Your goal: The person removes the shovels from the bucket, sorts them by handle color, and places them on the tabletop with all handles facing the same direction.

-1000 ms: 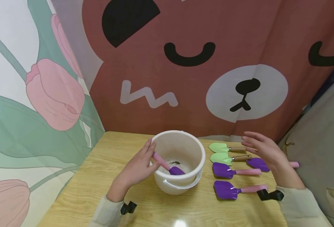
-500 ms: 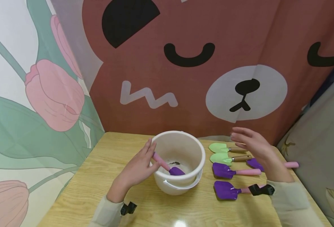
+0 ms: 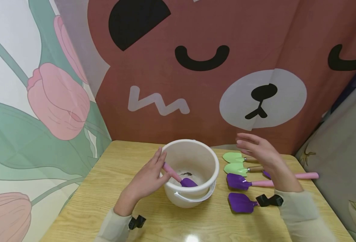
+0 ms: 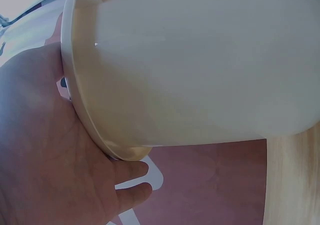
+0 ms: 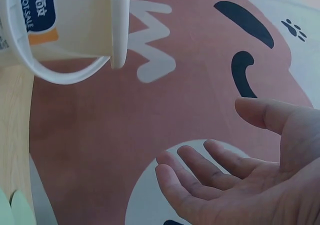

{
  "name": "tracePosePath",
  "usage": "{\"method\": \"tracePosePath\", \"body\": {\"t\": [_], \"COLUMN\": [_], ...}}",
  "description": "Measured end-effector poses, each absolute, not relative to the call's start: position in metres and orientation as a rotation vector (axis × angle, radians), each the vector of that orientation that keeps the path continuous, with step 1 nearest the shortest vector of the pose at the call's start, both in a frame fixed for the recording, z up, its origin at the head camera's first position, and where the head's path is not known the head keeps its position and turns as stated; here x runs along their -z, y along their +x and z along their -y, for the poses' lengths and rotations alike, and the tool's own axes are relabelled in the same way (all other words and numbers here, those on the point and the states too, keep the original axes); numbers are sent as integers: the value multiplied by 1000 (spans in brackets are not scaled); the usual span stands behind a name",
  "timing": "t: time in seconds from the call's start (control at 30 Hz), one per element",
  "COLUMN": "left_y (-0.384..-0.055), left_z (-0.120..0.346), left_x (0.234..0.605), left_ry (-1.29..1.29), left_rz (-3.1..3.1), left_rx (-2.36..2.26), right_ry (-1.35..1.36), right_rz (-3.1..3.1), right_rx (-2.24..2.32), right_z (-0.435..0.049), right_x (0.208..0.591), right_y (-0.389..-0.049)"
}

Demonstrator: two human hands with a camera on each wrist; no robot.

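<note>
My left hand (image 3: 146, 177) rests on the left rim of a cream plastic bucket (image 3: 186, 200), fingers fairly straight along it. In the left wrist view the rim lies against the palm. Inside the bucket leans a small trowel (image 3: 188, 182) with purple blade and pink handle, the handle's top beside my left thumb. My right hand (image 3: 261, 149) hovers with relaxed, spread fingers, holding nothing. Below it lie two green trowels (image 3: 236, 169) with wooden handles and two purple shovels (image 3: 240, 202) with pink handles. Another pink-handled tool (image 3: 306, 175) is partly hidden by the right wrist.
The light wooden table (image 3: 105, 188) backs onto a curtain (image 3: 208, 117) with a bear print. Tulip-patterned cloth (image 3: 57, 101) stands along the left, grey cloth (image 3: 338, 151) along the right. The bucket's white bail handle (image 3: 196, 198) hangs down in front.
My right hand has moved left over the tools, toward the bucket, and slightly up in view. The left hand, bucket and trowels have stayed where they were.
</note>
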State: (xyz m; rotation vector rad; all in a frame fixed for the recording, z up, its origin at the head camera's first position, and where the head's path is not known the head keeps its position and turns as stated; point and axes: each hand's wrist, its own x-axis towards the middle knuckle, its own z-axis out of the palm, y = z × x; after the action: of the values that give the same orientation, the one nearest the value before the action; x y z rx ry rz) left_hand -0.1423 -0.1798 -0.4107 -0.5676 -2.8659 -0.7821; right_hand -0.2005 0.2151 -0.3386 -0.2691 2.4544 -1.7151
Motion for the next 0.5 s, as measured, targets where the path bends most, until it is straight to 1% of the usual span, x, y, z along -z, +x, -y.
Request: {"method": "tracePosePath", "body": {"t": [0.2, 0.5], "left_y": [-142, -142], "left_z": [180, 180], "left_x": [410, 410], "left_ry": [-574, -581], "left_rz": [2861, 2863], "left_rx": [776, 781], "right_ry": [-265, -326], "right_rz": [-2458, -2426], "right_rx": [1706, 1728], "right_z": [-204, -189], "right_x": [336, 334], "right_y": [-201, -200]}}
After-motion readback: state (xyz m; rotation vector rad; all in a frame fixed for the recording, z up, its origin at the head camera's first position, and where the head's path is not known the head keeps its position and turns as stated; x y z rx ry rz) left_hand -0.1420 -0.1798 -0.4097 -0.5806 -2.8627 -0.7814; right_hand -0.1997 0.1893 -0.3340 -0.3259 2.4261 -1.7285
